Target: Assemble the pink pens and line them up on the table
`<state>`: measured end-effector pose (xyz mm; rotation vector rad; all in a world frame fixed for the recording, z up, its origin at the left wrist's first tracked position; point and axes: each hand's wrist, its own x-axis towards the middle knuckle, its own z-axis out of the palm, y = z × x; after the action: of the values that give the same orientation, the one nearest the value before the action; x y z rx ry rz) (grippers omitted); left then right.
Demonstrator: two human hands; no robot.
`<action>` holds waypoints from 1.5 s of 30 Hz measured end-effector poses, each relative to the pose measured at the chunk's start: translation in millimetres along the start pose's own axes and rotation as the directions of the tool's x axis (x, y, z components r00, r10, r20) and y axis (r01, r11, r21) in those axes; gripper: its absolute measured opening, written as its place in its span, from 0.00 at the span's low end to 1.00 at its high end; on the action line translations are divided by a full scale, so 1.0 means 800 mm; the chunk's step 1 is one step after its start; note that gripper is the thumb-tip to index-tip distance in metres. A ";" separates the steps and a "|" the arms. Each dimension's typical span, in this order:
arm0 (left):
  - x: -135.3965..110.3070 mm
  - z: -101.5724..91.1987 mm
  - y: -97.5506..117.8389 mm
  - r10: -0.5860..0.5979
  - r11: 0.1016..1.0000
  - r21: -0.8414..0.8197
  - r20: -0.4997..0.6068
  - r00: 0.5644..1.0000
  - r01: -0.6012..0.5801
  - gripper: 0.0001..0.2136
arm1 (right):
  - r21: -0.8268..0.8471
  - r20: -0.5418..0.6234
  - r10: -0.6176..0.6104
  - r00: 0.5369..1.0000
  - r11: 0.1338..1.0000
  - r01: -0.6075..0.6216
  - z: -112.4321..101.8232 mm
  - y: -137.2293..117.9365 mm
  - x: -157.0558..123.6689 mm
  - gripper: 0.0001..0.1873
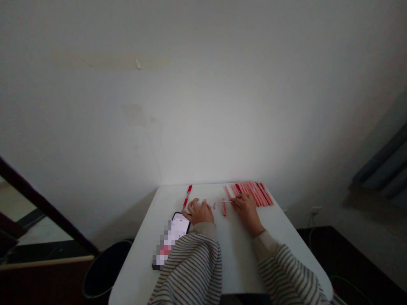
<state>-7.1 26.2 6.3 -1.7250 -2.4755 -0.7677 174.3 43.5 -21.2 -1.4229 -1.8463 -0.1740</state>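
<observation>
My left hand [199, 212] rests on the white table [235, 245], fingers curled, beside small pink caps [213, 205]; what it holds, if anything, is hidden. My right hand [245, 207] pinches a thin white pen refill [226, 201] that points left. A single pink pen barrel [224, 208] lies between the hands. A row of several pink pen barrels [254, 192] lies just beyond my right hand. A red assembled pen [187, 195] lies at the far left of the table. Both sleeves are striped.
A phone [173, 237] with a lit screen lies on the table by my left forearm. A dark round bin [106, 267] stands on the floor left of the table. A bare wall rises right behind the table's far edge.
</observation>
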 end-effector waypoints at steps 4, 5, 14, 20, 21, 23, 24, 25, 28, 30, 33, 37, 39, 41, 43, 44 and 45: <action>-0.001 0.001 -0.001 0.009 1.000 0.002 0.005 1.000 -0.009 0.11 | -0.003 0.004 0.003 1.000 1.000 -0.003 -0.002 -0.001 0.000 0.09; -0.001 0.001 -0.001 0.015 1.000 0.002 0.000 1.000 -0.015 0.10 | -0.003 0.006 0.005 1.000 1.000 -0.005 -0.003 -0.002 0.000 0.09; -0.002 0.003 -0.002 0.036 0.999 -0.005 -0.038 0.999 -0.036 0.09 | -0.006 0.009 0.005 1.000 1.000 -0.005 -0.004 -0.002 0.000 0.10; -0.002 0.002 -0.001 0.045 0.999 -0.015 -0.062 0.997 -0.046 0.07 | -0.012 0.020 0.003 1.000 1.000 -0.002 -0.005 -0.003 0.001 0.09; -0.003 0.002 -0.001 0.052 0.998 -0.021 -0.065 0.997 -0.054 0.07 | -0.009 0.020 0.001 1.000 1.000 -0.001 -0.005 -0.003 0.001 0.10; -0.003 0.001 0.000 0.075 0.996 -0.044 -0.070 0.995 -0.078 0.06 | -0.004 0.023 -0.006 1.000 1.000 0.006 -0.007 -0.005 0.001 0.10; -0.004 0.000 0.001 0.089 0.994 -0.058 -0.073 0.993 -0.093 0.06 | -0.005 0.022 -0.008 1.000 1.000 0.008 -0.008 -0.006 0.001 0.10; -0.004 -0.001 0.001 0.104 0.991 -0.074 -0.076 0.992 -0.110 0.06 | -0.007 0.021 -0.009 1.000 1.000 0.009 -0.009 -0.007 0.001 0.10; -0.006 -0.002 0.004 0.151 0.980 -0.122 -0.077 0.985 -0.160 0.06 | -0.016 0.022 -0.011 1.000 1.000 0.011 -0.011 -0.010 0.002 0.09; -0.008 -0.003 0.006 0.182 0.971 -0.145 -0.069 0.981 -0.190 0.07 | -0.017 0.027 -0.015 1.000 1.000 0.015 -0.012 -0.013 0.002 0.09; -0.010 -0.003 0.008 0.201 0.964 -0.167 -0.052 0.978 -0.207 0.08 | -0.005 0.042 -0.030 0.999 1.000 0.030 -0.014 -0.017 0.003 0.09; -0.012 -0.004 0.010 0.205 0.960 -0.185 -0.038 0.978 -0.208 0.07 | -0.007 0.058 -0.048 0.997 0.999 0.048 -0.013 -0.019 0.003 0.08; -0.012 -0.005 0.010 0.206 0.959 -0.192 -0.041 0.978 -0.210 0.05 | -0.016 0.067 -0.057 0.996 0.998 0.058 -0.012 -0.018 0.003 0.08; -0.012 -0.004 0.010 0.207 0.958 -0.196 -0.046 0.977 -0.212 0.04 | -0.019 0.074 -0.062 0.995 0.998 0.063 -0.010 -0.017 0.003 0.08; -0.012 -0.004 0.009 0.211 0.956 -0.196 -0.050 0.976 -0.217 0.03 | -0.020 0.075 -0.061 0.995 0.998 0.063 -0.010 -0.017 0.002 0.08; -0.012 -0.003 0.009 0.213 0.955 -0.198 -0.053 0.976 -0.219 0.03 | -0.020 0.073 -0.060 0.996 0.998 0.061 -0.010 -0.017 0.002 0.08; -0.012 -0.003 0.008 0.213 0.955 -0.201 -0.057 0.975 -0.220 0.03 | -0.019 0.072 -0.060 0.996 0.998 0.062 -0.010 -0.017 0.002 0.08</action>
<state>2.0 18.7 7.9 -1.9885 -2.2014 -1.0516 166.1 35.8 -9.8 -1.4041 -1.9525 -0.1759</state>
